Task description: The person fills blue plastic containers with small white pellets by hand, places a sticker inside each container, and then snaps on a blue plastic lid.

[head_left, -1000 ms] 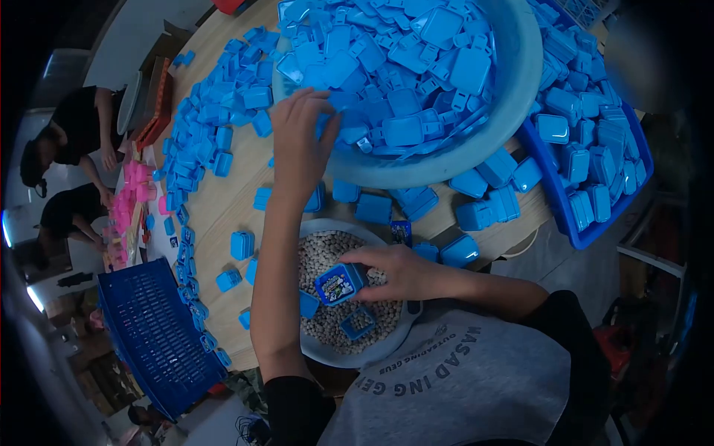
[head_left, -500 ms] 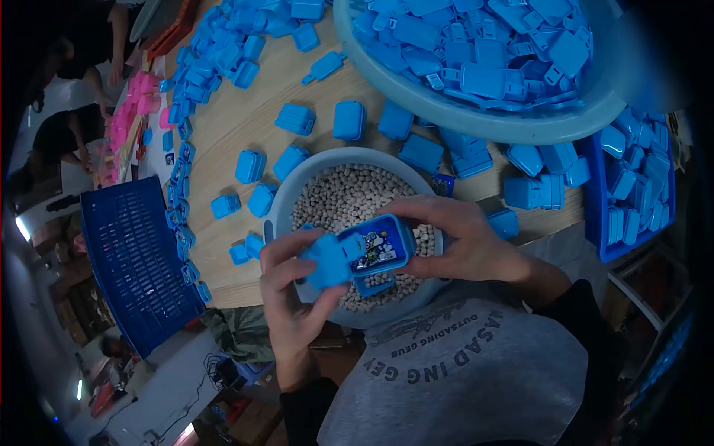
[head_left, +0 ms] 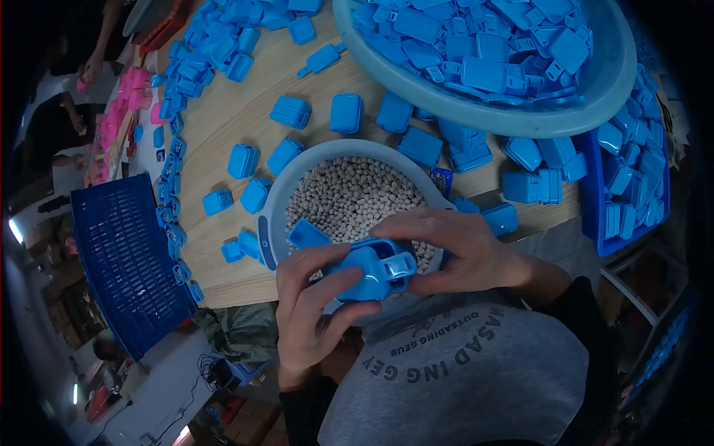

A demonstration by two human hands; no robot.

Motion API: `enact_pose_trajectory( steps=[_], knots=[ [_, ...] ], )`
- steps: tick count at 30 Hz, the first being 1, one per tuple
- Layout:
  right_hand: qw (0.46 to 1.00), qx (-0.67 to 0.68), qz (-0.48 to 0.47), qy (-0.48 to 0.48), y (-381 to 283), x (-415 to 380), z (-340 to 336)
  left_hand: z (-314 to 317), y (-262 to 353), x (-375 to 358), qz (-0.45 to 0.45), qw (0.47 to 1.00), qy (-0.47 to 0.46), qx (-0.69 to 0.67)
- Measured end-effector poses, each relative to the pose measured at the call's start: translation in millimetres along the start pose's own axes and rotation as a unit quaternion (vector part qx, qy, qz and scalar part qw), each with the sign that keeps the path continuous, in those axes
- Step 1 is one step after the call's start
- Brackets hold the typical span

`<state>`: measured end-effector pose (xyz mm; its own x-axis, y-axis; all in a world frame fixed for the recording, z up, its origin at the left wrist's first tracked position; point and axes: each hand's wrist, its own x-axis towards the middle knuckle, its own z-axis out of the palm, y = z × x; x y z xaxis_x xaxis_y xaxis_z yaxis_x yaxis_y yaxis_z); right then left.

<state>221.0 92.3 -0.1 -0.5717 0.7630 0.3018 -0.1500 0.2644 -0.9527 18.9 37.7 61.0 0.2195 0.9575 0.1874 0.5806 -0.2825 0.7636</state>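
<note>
Pinching the blue lid [head_left: 361,278] in our left hand [head_left: 311,306], we've got our right hand [head_left: 467,251] clamped on the blue box [head_left: 377,243], both over the basin [head_left: 277,212] at its six o'clock. Tub [head_left: 476,121] sits at one o'clock from us. Lid looks skewed; pressing it crooked could jam the latch [head_left: 399,265]. A slipping right grip might drop the box onto the pellets [head_left: 349,189] or knock the loose container [head_left: 308,234] at ten o'clock.

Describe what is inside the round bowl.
The bowl holds many small pale pellets, with a blue piece on them at the left. The left hand, right hand, blue lid and blue box cover much of its near side; what lies beneath them cannot be seen.
</note>
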Motion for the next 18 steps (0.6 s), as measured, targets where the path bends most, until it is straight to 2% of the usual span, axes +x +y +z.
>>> enact_pose_trajectory(
  steps=[7,13,16,18],
  knots=[
    [1.000,-0.009,-0.018,0.014,-0.2,-0.6,5.4,5.1,-6.8,-2.4,0.060,0.998,-0.005,0.025],
    [0.999,-0.044,-0.022,0.020,0.5,-0.5,7.0,13.4,-8.8,-6.2,0.036,0.999,0.021,0.015],
    [0.999,-0.017,-0.034,0.016,0.7,-0.1,9.7,7.4,-8.4,-9.2,0.003,1.000,0.001,-0.030],
    [0.998,-0.035,-0.045,0.013,2.8,1.9,10.7,10.6,-6.0,-12.5,-0.023,1.000,0.016,0.000]
  ],
)
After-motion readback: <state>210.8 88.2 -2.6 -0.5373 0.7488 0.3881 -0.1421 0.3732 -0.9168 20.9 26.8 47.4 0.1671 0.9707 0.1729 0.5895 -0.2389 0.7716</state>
